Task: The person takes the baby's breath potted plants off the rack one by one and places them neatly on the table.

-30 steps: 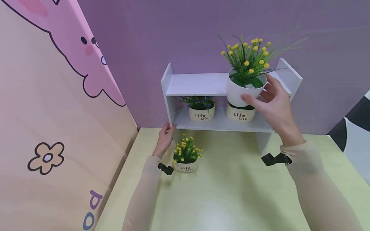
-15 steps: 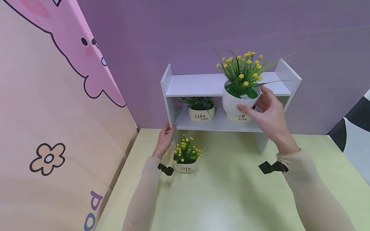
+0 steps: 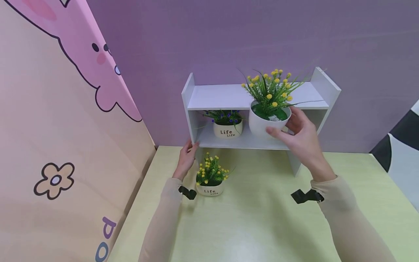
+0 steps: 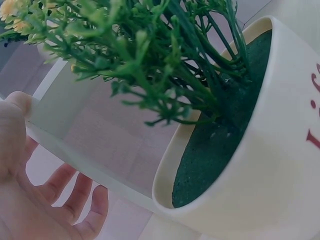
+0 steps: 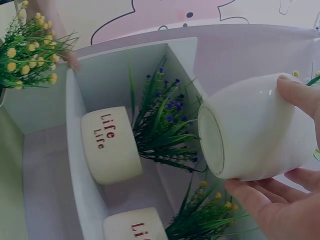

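Note:
My right hand point(image 3: 302, 136) grips a round white flowerpot point(image 3: 265, 125) by its side, thumb in front and fingers behind. Yellow flowers and long green blades grow from this potted plant, held up before the white shelf point(image 3: 222, 96). In the right wrist view the pot's bare base point(image 5: 212, 140) faces the shelf. On the left, my left hand point(image 3: 186, 160) holds the shelf's side panel, its thumb and fingers on either side of the edge. Close by that wrist, a cream "Life" pot point(image 3: 209, 190) with yellow flowers stands on the table.
On the middle shelf board sits a cream "Life" pot point(image 3: 228, 131) with blue-purple flowers. Another cream pot point(image 5: 136, 226) with yellow flowers stands beside it, hidden behind the white pot in the head view. A purple wall point(image 3: 212, 36) rises behind the pale table point(image 3: 255, 218).
My right hand has lowered the white pot and moved it slightly left, from over the upper board to in front of the middle compartment. The left hand has stayed on the panel.

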Tool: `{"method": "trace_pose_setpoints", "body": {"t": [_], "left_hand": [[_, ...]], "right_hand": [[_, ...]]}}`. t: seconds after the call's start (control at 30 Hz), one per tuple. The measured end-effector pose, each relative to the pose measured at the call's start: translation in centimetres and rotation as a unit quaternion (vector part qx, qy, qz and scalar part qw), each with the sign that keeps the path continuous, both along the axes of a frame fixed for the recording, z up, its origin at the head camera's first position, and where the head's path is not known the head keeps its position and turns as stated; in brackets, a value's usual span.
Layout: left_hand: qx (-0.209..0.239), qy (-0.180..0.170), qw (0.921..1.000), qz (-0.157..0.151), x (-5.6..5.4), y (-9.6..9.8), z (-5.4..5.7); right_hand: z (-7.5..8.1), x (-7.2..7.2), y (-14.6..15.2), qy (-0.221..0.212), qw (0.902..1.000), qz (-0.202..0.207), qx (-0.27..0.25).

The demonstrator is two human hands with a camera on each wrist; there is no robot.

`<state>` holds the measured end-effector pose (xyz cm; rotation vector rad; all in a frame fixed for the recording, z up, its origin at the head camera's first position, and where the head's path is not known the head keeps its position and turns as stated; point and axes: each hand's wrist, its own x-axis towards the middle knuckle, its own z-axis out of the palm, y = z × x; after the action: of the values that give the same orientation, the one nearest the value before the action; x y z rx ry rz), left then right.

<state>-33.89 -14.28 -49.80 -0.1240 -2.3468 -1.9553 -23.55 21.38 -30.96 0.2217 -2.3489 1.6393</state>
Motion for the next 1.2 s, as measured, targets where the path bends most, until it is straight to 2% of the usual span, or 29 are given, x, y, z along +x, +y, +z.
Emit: {"method": "trace_pose_setpoints", "body": {"t": [0.17, 0.47, 0.67, 0.93, 1.2], "left_hand": [[-0.002, 0.001, 1.0, 0.0, 0.0, 0.1, 0.0], [-0.003, 0.0, 1.0, 0.001, -0.1, 0.1, -0.2], [-0.005, 0.0, 1.0, 0.003, -0.2, 0.1, -0.3], [-0.007, 0.001, 1.0, 0.0, 0.1, 0.1, -0.2], [-0.003, -0.003, 1.0, 0.002, 0.0, 0.1, -0.2]], "right_hand": [[-1.2, 0.1, -0.1, -0.01, 0.9999, 0.004, 0.002], [-3.3, 0.4, -0.1, -0.003, 0.9996, 0.013, 0.026], [-4.9, 0.5, -0.2, -0.004, 0.9997, 0.024, 0.009], [-6.9, 0.7, -0.4, 0.027, 0.9973, 0.062, -0.028], [-8.1, 0.8, -0.3, 0.02, 0.9961, 0.075, -0.041]]}}
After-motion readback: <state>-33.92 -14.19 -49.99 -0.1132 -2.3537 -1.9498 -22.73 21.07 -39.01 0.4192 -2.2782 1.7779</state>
